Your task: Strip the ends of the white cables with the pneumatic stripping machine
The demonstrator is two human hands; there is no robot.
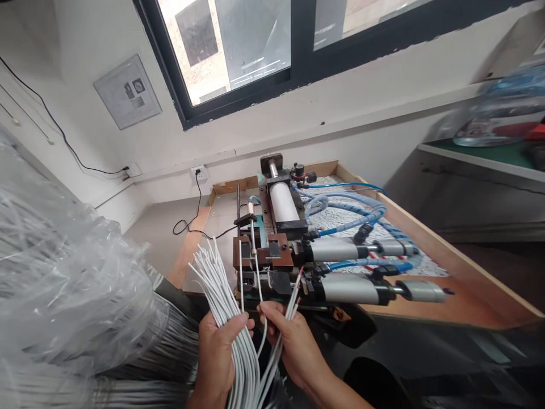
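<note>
My left hand (216,355) is closed around a thick bundle of white cables (218,284), whose ends fan out upward to the left. One cable stands apart from that bundle, upright before the machine. Between thumb and fingertips, my right hand (298,346) pinches a single white cable (259,278), its upper end at the brown jaw block (281,250) of a pneumatic machine. The same hand also holds a few cables (293,301) with reddish inner wires showing at their tips. Lower down, the cables curve below both hands and leave the frame.
Silver air cylinders (351,288) and blue hoses (366,216) extend right of the jaws. Wooden edging (426,238) borders the bench, with white scraps behind the machine. Plastic-wrapped cable bundles (140,335) crowd the left. A black power cord (187,230) crosses the bench.
</note>
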